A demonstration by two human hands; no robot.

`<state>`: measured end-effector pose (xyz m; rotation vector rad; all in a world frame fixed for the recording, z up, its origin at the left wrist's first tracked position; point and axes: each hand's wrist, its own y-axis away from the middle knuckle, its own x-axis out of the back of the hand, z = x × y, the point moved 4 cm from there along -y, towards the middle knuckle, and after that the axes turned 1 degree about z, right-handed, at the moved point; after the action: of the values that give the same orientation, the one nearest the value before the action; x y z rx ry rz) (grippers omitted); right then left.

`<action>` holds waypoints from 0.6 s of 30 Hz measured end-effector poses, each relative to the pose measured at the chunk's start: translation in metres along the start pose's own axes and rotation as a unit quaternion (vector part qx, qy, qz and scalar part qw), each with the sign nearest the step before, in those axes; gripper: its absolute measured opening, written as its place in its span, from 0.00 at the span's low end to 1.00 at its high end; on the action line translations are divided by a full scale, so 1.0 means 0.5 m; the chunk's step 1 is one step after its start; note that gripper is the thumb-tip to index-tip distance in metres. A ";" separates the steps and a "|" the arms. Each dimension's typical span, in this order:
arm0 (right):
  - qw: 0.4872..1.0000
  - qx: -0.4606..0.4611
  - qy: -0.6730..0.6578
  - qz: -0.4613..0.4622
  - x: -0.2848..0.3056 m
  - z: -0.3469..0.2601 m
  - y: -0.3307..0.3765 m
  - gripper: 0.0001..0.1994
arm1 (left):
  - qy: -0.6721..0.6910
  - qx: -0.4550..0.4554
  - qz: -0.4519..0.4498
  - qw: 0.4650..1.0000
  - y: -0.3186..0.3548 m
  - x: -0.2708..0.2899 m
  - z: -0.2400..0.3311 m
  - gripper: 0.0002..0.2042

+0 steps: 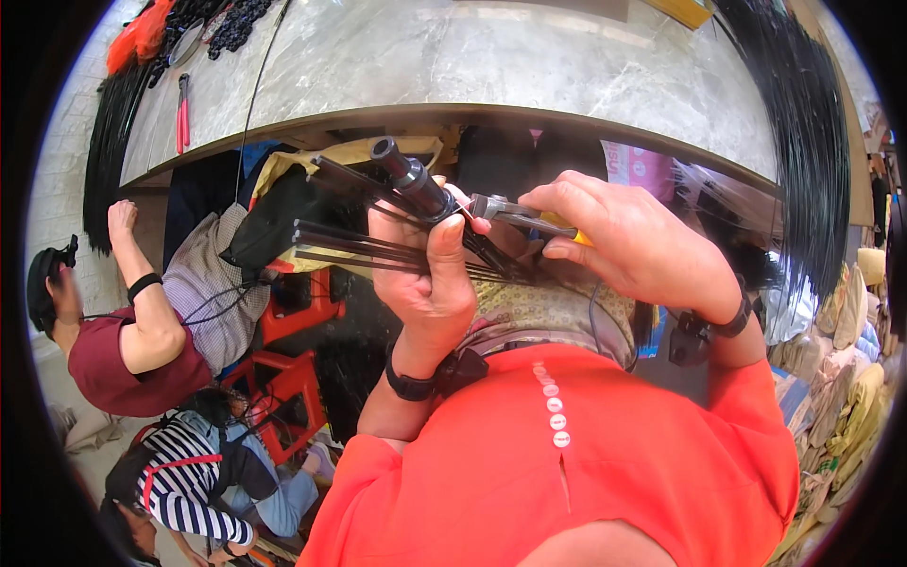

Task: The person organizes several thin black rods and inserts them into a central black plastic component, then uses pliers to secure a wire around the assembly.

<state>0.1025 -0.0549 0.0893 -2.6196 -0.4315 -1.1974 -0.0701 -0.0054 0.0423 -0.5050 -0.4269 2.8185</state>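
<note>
My left hand (427,283) is closed around an umbrella frame, with its thumb up against the black tubular hub (408,181). Several thin black ribs (354,248) fan out leftward from the grip, and more run down behind my fingers. In my right hand (631,236) is a pair of pliers (510,210) with yellow on the handles. Their jaws point left and lie close to the hub, where a fine, light wire shows beside my left fingertips. Whether the jaws grip this wire is too small to tell.
Beyond my hands runs a grey marble-look table (453,66). Red-handled pliers (183,113) lie at its left. Long black rods (803,123) hang off its right end. To the left are two people and red plastic stools (288,397); fabric bundles (841,406) are piled at right.
</note>
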 end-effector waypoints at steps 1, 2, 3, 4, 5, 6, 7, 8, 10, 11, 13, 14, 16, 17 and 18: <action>1.000 0.004 -0.005 0.001 -0.001 0.001 -0.001 0.16 | -0.002 0.002 0.000 1.000 0.000 0.001 0.001 0.12; 1.000 0.001 -0.006 -0.003 -0.002 0.001 -0.002 0.16 | -0.004 0.004 0.000 1.000 0.000 0.002 0.000 0.13; 1.000 -0.002 -0.007 -0.008 -0.003 0.002 -0.002 0.17 | -0.004 0.004 -0.001 1.000 0.000 0.003 0.000 0.13; 1.000 -0.006 -0.008 -0.012 -0.003 0.002 -0.003 0.17 | -0.005 0.004 -0.003 1.000 0.000 0.005 -0.002 0.13; 1.000 -0.008 -0.008 -0.016 -0.002 0.002 -0.004 0.17 | -0.005 0.004 -0.005 1.000 0.000 0.005 -0.003 0.13; 1.000 -0.009 -0.008 -0.020 -0.001 0.003 -0.005 0.17 | -0.005 0.003 -0.006 1.000 -0.001 0.004 -0.003 0.13; 1.000 -0.011 -0.008 -0.023 0.000 0.004 -0.007 0.16 | -0.006 0.001 -0.007 1.000 -0.001 0.004 -0.003 0.13; 1.000 -0.011 -0.002 -0.025 0.002 0.003 -0.007 0.16 | -0.007 -0.001 -0.008 1.000 -0.002 0.003 -0.003 0.13; 0.999 -0.012 0.010 -0.028 0.004 0.003 -0.009 0.16 | -0.021 -0.005 -0.009 1.000 -0.001 0.005 -0.005 0.14; 0.999 -0.008 0.016 -0.027 0.005 0.002 -0.009 0.16 | -0.029 -0.008 -0.010 1.000 -0.001 0.006 -0.005 0.15; 0.999 -0.002 0.029 -0.025 0.008 0.001 -0.011 0.15 | -0.036 -0.006 -0.005 0.999 0.000 0.006 -0.003 0.15; 0.999 0.001 0.037 -0.027 0.009 0.001 -0.012 0.14 | -0.040 -0.005 -0.003 0.999 0.001 0.006 -0.001 0.15; 0.998 0.007 0.053 -0.033 0.012 0.001 -0.014 0.13 | -0.037 -0.005 0.000 0.999 0.001 0.007 -0.001 0.15; 0.998 0.011 0.061 -0.028 0.014 0.004 -0.015 0.14 | -0.036 -0.005 0.002 0.999 0.001 0.006 -0.003 0.15; 0.997 0.016 0.068 -0.023 0.016 0.008 -0.015 0.14 | -0.030 0.002 0.002 1.000 0.000 0.004 -0.003 0.14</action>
<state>0.1073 -0.0452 0.0934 -2.4953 -0.4839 -1.3620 -0.0715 -0.0042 0.0404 -0.4207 -0.4320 2.8436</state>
